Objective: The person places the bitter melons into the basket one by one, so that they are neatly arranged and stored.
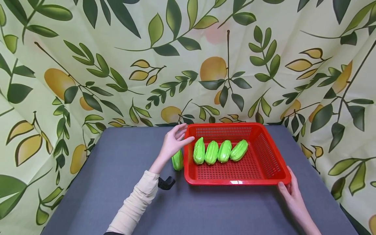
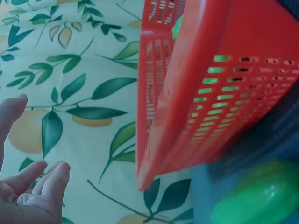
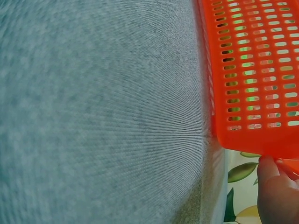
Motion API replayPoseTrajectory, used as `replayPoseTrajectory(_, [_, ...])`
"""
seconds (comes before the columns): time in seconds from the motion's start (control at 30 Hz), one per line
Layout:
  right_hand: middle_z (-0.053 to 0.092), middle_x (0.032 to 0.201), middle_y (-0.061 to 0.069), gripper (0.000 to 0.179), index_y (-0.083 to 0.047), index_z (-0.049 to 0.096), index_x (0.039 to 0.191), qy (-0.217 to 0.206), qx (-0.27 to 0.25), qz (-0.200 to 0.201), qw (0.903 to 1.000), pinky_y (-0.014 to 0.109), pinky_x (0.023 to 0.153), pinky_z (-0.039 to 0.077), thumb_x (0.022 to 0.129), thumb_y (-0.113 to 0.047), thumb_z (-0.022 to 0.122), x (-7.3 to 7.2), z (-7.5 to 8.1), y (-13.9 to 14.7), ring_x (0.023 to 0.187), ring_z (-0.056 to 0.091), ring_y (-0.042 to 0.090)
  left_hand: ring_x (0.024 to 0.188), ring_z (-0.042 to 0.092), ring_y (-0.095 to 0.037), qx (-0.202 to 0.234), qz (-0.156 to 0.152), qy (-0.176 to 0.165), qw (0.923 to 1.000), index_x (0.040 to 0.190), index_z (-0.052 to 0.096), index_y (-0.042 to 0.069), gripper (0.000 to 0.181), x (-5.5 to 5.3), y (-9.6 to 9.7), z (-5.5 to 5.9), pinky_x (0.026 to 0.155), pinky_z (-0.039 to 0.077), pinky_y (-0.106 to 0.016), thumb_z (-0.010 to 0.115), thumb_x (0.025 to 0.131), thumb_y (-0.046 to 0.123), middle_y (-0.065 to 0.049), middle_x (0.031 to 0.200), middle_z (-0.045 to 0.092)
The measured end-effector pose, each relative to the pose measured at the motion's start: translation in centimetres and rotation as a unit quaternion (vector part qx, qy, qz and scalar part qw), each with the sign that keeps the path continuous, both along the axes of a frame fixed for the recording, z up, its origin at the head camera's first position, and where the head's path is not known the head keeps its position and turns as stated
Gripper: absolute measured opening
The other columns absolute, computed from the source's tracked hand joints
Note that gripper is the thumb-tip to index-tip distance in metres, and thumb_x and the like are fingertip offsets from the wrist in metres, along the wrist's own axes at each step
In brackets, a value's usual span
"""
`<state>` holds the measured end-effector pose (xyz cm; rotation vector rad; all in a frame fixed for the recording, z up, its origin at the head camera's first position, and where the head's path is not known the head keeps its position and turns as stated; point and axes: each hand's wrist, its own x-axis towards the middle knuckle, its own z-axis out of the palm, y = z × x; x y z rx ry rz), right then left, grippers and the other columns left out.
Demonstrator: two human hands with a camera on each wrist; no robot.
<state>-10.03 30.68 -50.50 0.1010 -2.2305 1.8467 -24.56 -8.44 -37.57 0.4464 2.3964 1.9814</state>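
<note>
A red plastic basket (image 1: 235,181) with slotted walls stands on the grey table. Several light green, ridged gourds (image 1: 211,152) lie side by side in its left half. My right hand (image 1: 293,195) grips the basket's near right corner, thumb on the rim; the right wrist view shows its fingertips at the basket's edge. By the far left corner my left hand (image 1: 174,142) is raised, thumb and fingers apart and nothing between them. In the left wrist view it is apart from the basket wall. Another green gourd (image 1: 177,160) lies on the table just outside the basket's left side, partly hidden by that hand.
The grey tabletop (image 1: 117,182) extends left of and in front of the basket. A leaf-and-fruit patterned cloth (image 1: 182,65) hangs behind and at both sides. A black device (image 1: 166,183) sits at my left wrist.
</note>
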Motion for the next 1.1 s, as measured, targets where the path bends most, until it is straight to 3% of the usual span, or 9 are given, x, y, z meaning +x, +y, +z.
replayPoseTrajectory(0.17, [0.024, 0.14, -0.022, 0.069, -0.015, 0.0, 0.153, 0.001, -0.002, 0.0, 1.0, -0.005, 0.083, 0.038, 0.099, -0.005, 0.042, 0.0, 0.1, -0.1, 0.112, 0.038, -0.023, 0.128, 0.051, -0.028, 0.005, 0.028, 0.007, 0.9996, 0.134, 0.048, -0.001, 0.06, 0.1, -1.4, -0.4, 0.104, 0.044, -0.033, 0.074, 0.08, 0.007, -0.018, 0.137, 0.052])
replayPoseTrajectory(0.37, [0.027, 0.138, -0.021, 0.069, -0.012, 0.001, 0.153, 0.013, -0.027, 0.008, 0.9995, -0.004, 0.084, 0.039, 0.099, -0.004, 0.042, -0.1, 0.3, -0.2, 0.112, 0.04, -0.02, 0.127, 0.053, -0.025, 0.005, 0.065, 0.019, 0.9977, 0.133, 0.05, 0.002, 0.059, 0.1, -3.4, -1.8, 0.104, 0.045, -0.032, 0.075, 0.08, 0.009, -0.016, 0.134, 0.055])
replayPoseTrajectory(0.67, [0.028, 0.139, -0.021, 0.069, -0.012, 0.001, 0.153, 0.014, -0.036, 0.011, 0.9992, -0.003, 0.083, 0.041, 0.099, -0.003, 0.043, 0.1, 0.1, -0.2, 0.112, 0.041, -0.019, 0.128, 0.05, -0.031, 0.011, 0.104, -0.002, 0.9945, 0.132, 0.05, -0.001, 0.059, 1.6, -5.1, -4.4, 0.106, 0.042, -0.035, 0.075, 0.08, 0.006, -0.021, 0.135, 0.052])
replayPoseTrajectory(0.73, [0.028, 0.138, -0.021, 0.069, -0.013, 0.001, 0.153, 0.017, -0.039, 0.012, 0.999, -0.003, 0.083, 0.04, 0.099, -0.003, 0.042, 0.1, 0.0, -0.2, 0.112, 0.042, -0.019, 0.128, 0.049, -0.033, 0.011, 0.109, -0.009, 0.994, 0.132, 0.049, -0.004, 0.059, 2.4, -5.1, -4.3, 0.106, 0.042, -0.036, 0.074, 0.08, 0.004, -0.024, 0.136, 0.051])
replayPoseTrajectory(0.9, [0.029, 0.138, -0.02, 0.069, -0.012, 0.001, 0.153, 0.018, -0.044, 0.014, 0.9988, -0.003, 0.083, 0.041, 0.099, -0.003, 0.042, 0.1, 0.0, -0.2, 0.112, 0.042, -0.019, 0.128, 0.048, -0.037, -0.001, 0.125, -0.024, 0.9918, 0.132, 0.048, -0.006, 0.059, 3.1, -5.6, -6.0, 0.106, 0.041, -0.038, 0.074, 0.08, 0.003, -0.026, 0.136, 0.05])
replayPoseTrajectory(0.97, [0.029, 0.138, -0.019, 0.069, -0.009, 0.0, 0.153, 0.018, -0.047, 0.016, 0.9986, -0.003, 0.083, 0.041, 0.099, -0.002, 0.042, 0.1, 0.0, -0.2, 0.112, 0.043, -0.018, 0.128, 0.049, -0.036, -0.005, 0.13, -0.026, 0.9911, 0.132, 0.049, -0.004, 0.059, 2.9, -5.9, -7.3, 0.105, 0.041, -0.036, 0.075, 0.08, 0.006, -0.025, 0.136, 0.051])
replayPoseTrajectory(1.1, [0.029, 0.139, -0.019, 0.069, -0.008, 0.0, 0.153, 0.018, -0.05, 0.018, 0.9984, -0.002, 0.083, 0.041, 0.099, -0.002, 0.042, 0.0, 0.1, -0.2, 0.112, 0.042, -0.018, 0.128, 0.049, -0.035, -0.004, 0.13, -0.033, 0.991, 0.133, 0.049, -0.004, 0.06, 3.1, -6.1, -8.2, 0.105, 0.041, -0.034, 0.075, 0.079, 0.005, -0.026, 0.136, 0.05])
